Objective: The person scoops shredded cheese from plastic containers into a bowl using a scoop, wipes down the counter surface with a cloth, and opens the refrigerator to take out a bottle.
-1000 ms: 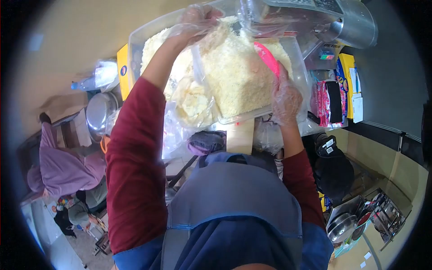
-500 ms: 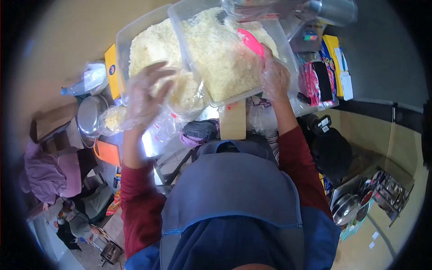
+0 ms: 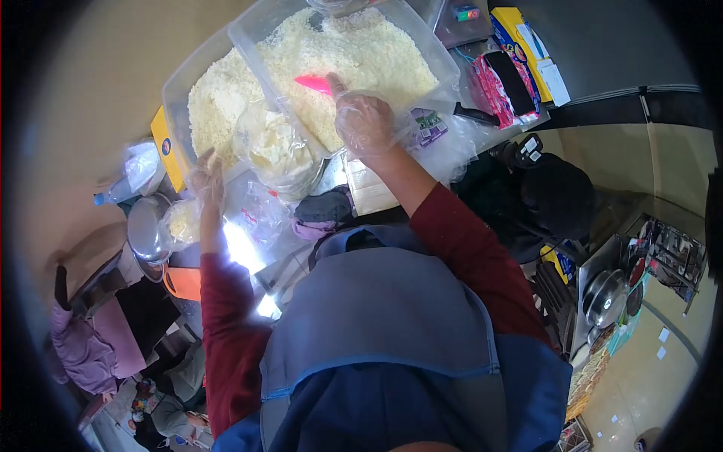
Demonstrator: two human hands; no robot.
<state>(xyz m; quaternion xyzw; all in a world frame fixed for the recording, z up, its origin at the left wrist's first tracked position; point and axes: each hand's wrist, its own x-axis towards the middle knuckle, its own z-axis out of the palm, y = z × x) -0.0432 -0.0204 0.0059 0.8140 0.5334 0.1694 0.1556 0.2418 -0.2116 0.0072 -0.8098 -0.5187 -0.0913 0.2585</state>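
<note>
My right hand (image 3: 364, 124), in a clear plastic glove, holds a pink scoop (image 3: 314, 83) over the right tub (image 3: 446, 75) of pale yellow crumbly shreds. My left hand (image 3: 206, 179), also gloved, is low beside the near left corner of the left tub (image 3: 175, 98); whether its fingers hold something is hard to make out. Just below it lies a small clear bag (image 3: 181, 224) with pale contents. Between my hands, an open plastic bag (image 3: 279, 154) of pale shreds stands against the tubs' near edges.
A black-handled knife (image 3: 476, 114) lies right of the tubs, near a pink packet (image 3: 493, 89) and a yellow box (image 3: 521, 45). Metal pot (image 3: 147, 226) and orange item (image 3: 183, 282) are at left. One person (image 3: 94, 343) is at lower left, another (image 3: 553, 196) at right.
My left hand has come back from over the tubs to their near left corner. My right hand has moved left with the pink scoop. The whole view has shifted.
</note>
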